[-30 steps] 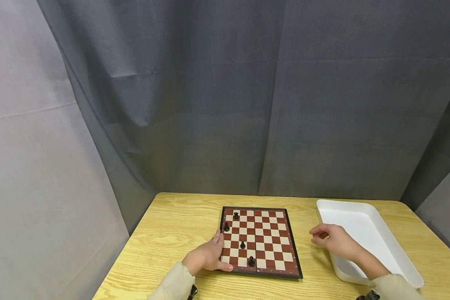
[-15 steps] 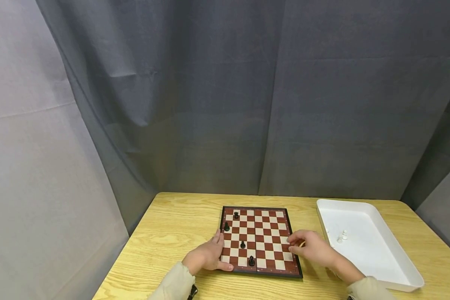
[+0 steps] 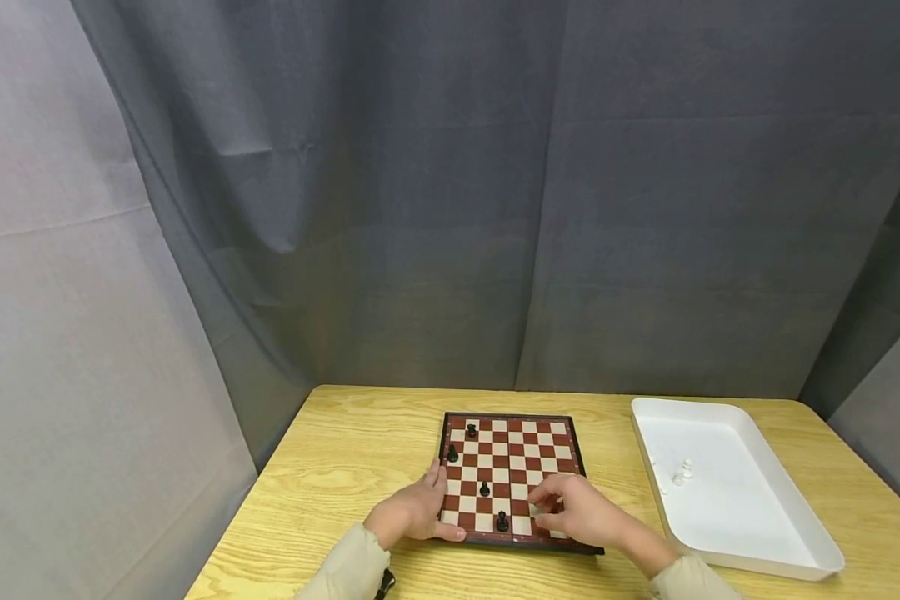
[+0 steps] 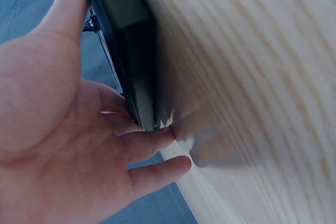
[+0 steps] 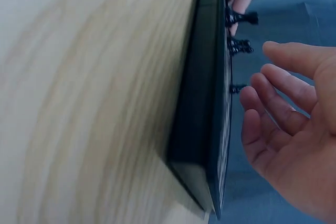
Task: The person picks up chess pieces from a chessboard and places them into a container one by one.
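Observation:
A red-and-cream chessboard (image 3: 543,460) with a black rim lies on the table. My left hand (image 3: 412,510) rests with spread fingers against its left side, the thumb at the near left corner. In the left wrist view, the fingers reach along the board's black side (image 4: 126,51). My right hand (image 3: 579,510) is over the right half, fingers loosely bent and apart from the thumb. Nothing shows between its fingertips in the right wrist view. Left of it stands a crowned black chess piece (image 3: 502,522). A black pawn (image 3: 484,489) and two other black pieces are farther left.
To the right of the board is a white tray (image 3: 750,508) with several small white chess pieces (image 3: 678,478) near its left wall. The wooden table (image 3: 360,433) ends at a dark grey curtain (image 3: 435,250) behind.
My right hand has moved left from beside the tray, past the board's right edge, to over the board. The left hand and the black pieces have stayed put.

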The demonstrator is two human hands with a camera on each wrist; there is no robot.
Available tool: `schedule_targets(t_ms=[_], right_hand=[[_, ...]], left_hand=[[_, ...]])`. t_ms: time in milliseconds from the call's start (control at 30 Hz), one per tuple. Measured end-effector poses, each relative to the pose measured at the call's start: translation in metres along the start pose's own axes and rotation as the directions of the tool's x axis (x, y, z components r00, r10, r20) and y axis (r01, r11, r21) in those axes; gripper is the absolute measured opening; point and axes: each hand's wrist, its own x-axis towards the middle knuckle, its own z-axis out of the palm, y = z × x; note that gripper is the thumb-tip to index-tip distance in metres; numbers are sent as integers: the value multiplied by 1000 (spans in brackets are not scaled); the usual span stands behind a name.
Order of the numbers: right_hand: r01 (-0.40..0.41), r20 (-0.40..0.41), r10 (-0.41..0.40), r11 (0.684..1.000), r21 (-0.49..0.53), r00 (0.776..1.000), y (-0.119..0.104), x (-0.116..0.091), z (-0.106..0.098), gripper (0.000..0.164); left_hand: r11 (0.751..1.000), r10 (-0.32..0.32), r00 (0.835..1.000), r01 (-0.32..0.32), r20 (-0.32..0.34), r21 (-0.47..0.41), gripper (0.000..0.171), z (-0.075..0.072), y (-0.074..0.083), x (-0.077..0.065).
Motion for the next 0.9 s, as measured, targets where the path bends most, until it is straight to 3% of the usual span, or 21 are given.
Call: schedule_targets(t_ms=[300, 900], right_hand=[[6, 25, -4, 998, -58, 1000, -9, 9, 15, 20], [32, 53, -29, 999, -41, 998, -13, 19, 30, 15]], left_hand=[[999, 7, 1000, -7, -5, -33, 110, -3, 1, -2], [998, 5, 1000, -6, -15, -65, 111, -3, 0, -2]])
